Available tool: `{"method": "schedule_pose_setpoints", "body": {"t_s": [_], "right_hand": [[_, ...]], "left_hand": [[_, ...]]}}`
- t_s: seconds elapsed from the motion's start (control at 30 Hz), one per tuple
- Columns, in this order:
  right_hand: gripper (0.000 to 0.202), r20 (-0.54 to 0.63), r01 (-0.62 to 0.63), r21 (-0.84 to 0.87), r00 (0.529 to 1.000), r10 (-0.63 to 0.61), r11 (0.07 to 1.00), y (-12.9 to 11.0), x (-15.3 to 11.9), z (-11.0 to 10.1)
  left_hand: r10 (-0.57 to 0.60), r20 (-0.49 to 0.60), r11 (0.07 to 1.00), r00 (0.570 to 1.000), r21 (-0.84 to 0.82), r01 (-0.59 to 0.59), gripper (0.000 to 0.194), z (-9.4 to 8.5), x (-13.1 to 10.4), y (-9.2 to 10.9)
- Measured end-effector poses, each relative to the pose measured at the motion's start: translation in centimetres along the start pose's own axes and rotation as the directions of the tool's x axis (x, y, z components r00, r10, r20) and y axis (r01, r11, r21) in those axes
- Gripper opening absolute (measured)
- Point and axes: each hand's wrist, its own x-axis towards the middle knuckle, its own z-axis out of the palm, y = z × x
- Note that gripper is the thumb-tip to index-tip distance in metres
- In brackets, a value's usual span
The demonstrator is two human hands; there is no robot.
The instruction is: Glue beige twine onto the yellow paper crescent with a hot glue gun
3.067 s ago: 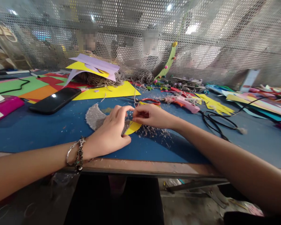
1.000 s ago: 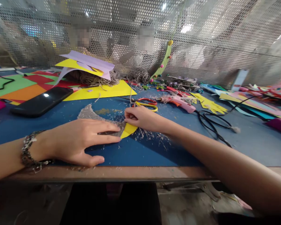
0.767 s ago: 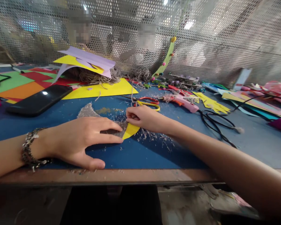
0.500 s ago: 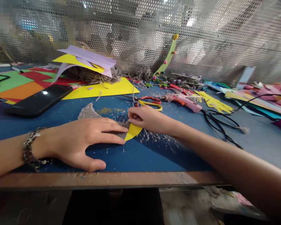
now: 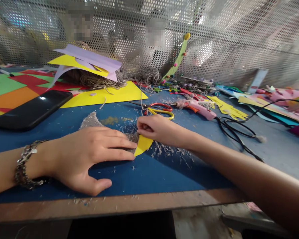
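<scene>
My left hand (image 5: 89, 157) lies flat, fingers spread, on a curved yellow paper shape (image 5: 144, 145) covered in part with rows of grey yarn (image 5: 91, 120). The palm hides much of this piece; a grey pointed end shows behind the knuckles and bare yellow shows past the fingertips. At the border between grey and yellow, my right hand (image 5: 161, 129) is closed in a pinch. A thin strand of yarn (image 5: 141, 98) runs from behind its fingers toward the back; the pinched end is hidden. Just behind that hand lie scissors (image 5: 161, 109) with red and yellow handles.
Yarn scraps litter the blue tabletop (image 5: 164, 179). A black phone (image 5: 32, 111) lies at left near coloured sheets. A pink glue gun (image 5: 199, 109) with a black cord (image 5: 231, 132) is at right. Behind are a yarn pile (image 5: 94, 79) and a perforated metal screen (image 5: 129, 33), with people beyond.
The view has shifted slightly, so the table edge and phone sit lower. Both hands stay at the same spots on the yarn-covered piece, with hardly any visible movement.
</scene>
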Motion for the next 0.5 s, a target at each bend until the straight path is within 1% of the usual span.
{"method": "schedule_pose_setpoints", "body": {"t_s": [0.1,0.27,0.4,0.5], "right_hand": [[0.011,-0.005,-0.004,-0.002,1.000,0.004,1.000,-0.04,-0.04,-0.01],[0.011,-0.012,0.008,0.021,1.000,-0.007,1.000,0.06,-0.12,-0.11],[0.012,-0.023,0.019,0.052,1.000,-0.018,0.998,0.24,-0.10,-0.09],[0.009,-0.053,0.043,0.096,0.998,-0.038,0.994,0.38,-0.08,0.10]], "left_hand": [[0.030,-0.036,1.000,0.999,0.005,-0.030,0.048,0.18,0.18,-0.31],[0.088,-0.062,0.996,0.994,0.019,-0.087,0.044,0.31,0.48,-0.65],[0.103,-0.075,0.995,0.992,0.007,-0.103,0.046,0.41,0.34,-0.73],[0.109,-0.071,0.994,0.991,0.021,-0.108,0.049,0.41,0.11,-0.70]]}}
